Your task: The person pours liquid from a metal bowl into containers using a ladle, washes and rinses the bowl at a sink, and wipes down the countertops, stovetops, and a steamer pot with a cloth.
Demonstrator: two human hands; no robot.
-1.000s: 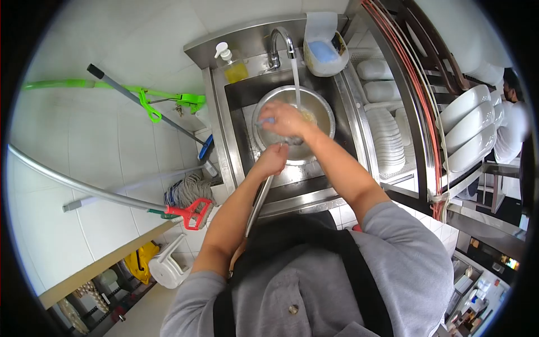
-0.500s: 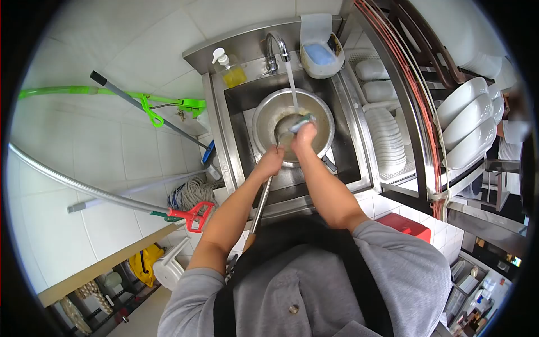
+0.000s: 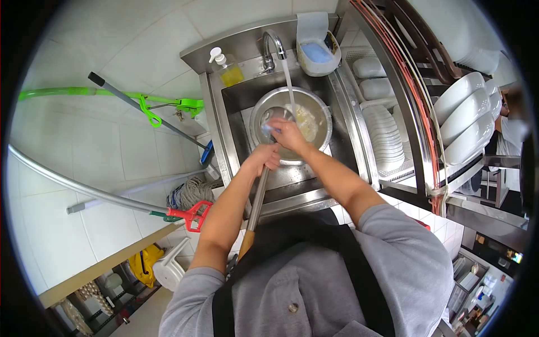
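Observation:
My left hand [image 3: 263, 159] is wrapped around the metal handle of a long ladle [image 3: 257, 205], whose wooden end lies against my apron. The ladle's round head tilts inside a steel bowl [image 3: 325, 115], which stands in the sink [image 3: 345, 154]. A blurred bluish sponge [image 3: 266, 128] is pinched in my right hand [image 3: 289, 136] and pressed to the ladle near its head. Water runs from the faucet [image 3: 273, 42] into the bowl, beside the ladle head. Cloudy water with whitish-yellow bits shows at the bowl's right side.
A soap pump bottle [image 3: 230, 73] and a white holder [image 3: 320, 64] with a blue sponge stand behind the sink. Stacked white dishes [image 3: 384, 137] fill the rack at right. Several mop and broom handles [image 3: 112, 194] lean at left, near a mop head [image 3: 191, 194].
My right hand and the sponge have moved left across the bowl. The ladle has shifted, its head now at the bowl's left side. The whitish-yellow bits have come into view.

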